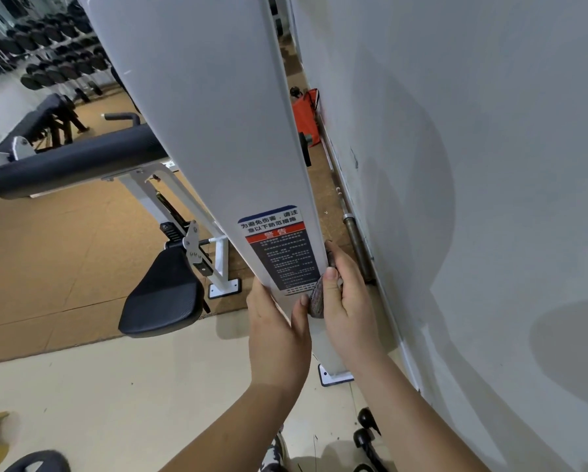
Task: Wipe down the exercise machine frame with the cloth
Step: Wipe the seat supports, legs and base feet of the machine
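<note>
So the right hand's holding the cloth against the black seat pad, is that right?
Not quite. The head view shows the right hand holding the cloth against the white frame post, at the lower corner of the warning label.

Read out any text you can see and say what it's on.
"为避免伤害,请注意以下防范措施": blue top of the rectangular warning sticker on the white machine column.
"警告": sticker's red band.
Its dark panel's fine print: too small to read.
</note>
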`<act>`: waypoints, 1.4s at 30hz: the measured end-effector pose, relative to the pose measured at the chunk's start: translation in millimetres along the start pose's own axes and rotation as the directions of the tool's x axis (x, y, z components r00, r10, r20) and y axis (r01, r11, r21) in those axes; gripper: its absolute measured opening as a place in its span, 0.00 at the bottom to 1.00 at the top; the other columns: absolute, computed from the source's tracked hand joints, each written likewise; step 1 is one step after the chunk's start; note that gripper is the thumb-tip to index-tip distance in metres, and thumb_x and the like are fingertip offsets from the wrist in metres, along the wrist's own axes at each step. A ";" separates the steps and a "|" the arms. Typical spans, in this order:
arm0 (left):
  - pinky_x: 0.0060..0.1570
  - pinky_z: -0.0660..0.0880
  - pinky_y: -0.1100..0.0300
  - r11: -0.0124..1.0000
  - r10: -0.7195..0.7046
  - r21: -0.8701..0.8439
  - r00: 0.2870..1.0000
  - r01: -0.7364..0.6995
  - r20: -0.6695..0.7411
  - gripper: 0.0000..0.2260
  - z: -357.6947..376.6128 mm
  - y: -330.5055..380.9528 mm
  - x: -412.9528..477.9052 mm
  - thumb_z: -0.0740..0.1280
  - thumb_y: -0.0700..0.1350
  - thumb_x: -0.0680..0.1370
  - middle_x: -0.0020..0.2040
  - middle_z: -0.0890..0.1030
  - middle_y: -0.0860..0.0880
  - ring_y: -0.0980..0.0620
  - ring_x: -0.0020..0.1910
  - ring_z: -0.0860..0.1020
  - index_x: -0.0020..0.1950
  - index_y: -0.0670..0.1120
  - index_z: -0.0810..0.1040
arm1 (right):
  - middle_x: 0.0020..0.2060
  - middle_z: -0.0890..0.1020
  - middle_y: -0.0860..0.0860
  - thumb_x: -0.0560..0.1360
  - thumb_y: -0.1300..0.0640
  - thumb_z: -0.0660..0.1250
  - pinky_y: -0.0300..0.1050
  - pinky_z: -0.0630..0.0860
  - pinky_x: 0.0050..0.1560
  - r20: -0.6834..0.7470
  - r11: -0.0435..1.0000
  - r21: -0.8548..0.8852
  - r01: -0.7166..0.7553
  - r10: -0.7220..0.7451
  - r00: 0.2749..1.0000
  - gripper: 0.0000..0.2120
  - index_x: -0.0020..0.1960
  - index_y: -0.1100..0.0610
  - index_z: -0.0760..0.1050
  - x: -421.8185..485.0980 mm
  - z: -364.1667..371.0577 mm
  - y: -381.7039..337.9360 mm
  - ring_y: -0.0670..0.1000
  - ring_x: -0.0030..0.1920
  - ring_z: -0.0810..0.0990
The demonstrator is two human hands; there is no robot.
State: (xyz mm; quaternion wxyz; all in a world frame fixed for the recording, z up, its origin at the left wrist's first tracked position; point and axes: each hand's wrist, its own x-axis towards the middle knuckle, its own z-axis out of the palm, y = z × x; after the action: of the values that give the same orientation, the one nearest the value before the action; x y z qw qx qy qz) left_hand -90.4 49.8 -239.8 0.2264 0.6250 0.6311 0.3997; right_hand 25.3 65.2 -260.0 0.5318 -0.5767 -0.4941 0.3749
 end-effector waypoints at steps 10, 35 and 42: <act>0.60 0.77 0.57 0.959 0.146 0.222 0.979 -0.175 0.139 0.38 3.4 -25.0 -38.4 0.64 0.53 0.83 0.76 0.61 0.51 0.52 0.74 0.66 0.84 0.54 0.43 | 0.75 0.69 0.37 0.85 0.41 0.51 0.50 0.74 0.72 0.076 0.998 -0.016 -0.063 0.064 0.995 0.22 0.79 0.37 0.61 -2.6 -4.5 28.4 0.42 0.74 0.69; 0.63 0.78 0.49 0.778 0.356 0.380 0.849 -0.501 0.391 0.32 23.3 -79.9 -37.0 0.68 0.46 0.78 0.74 0.68 0.41 0.41 0.71 0.72 0.80 0.39 0.63 | 0.72 0.74 0.38 0.86 0.44 0.54 0.54 0.73 0.73 0.121 0.982 0.069 -0.178 0.169 0.978 0.19 0.76 0.33 0.64 -1.0 -1.6 85.1 0.43 0.73 0.72; 0.62 0.74 0.62 0.834 0.372 0.255 0.841 -0.489 0.393 0.35 22.1 -82.4 -31.2 0.71 0.37 0.76 0.74 0.67 0.44 0.45 0.71 0.71 0.81 0.42 0.61 | 0.75 0.70 0.35 0.85 0.43 0.53 0.43 0.70 0.74 0.109 0.986 0.134 -0.098 0.083 0.991 0.23 0.79 0.37 0.62 -8.2 -1.4 70.3 0.39 0.76 0.67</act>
State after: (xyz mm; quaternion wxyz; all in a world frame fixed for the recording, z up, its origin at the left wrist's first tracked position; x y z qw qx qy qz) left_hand -119.4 32.7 -324.2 0.1172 0.8396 0.4852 0.2143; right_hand 36.8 60.7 -329.7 0.5269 -0.5401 -0.4667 0.4614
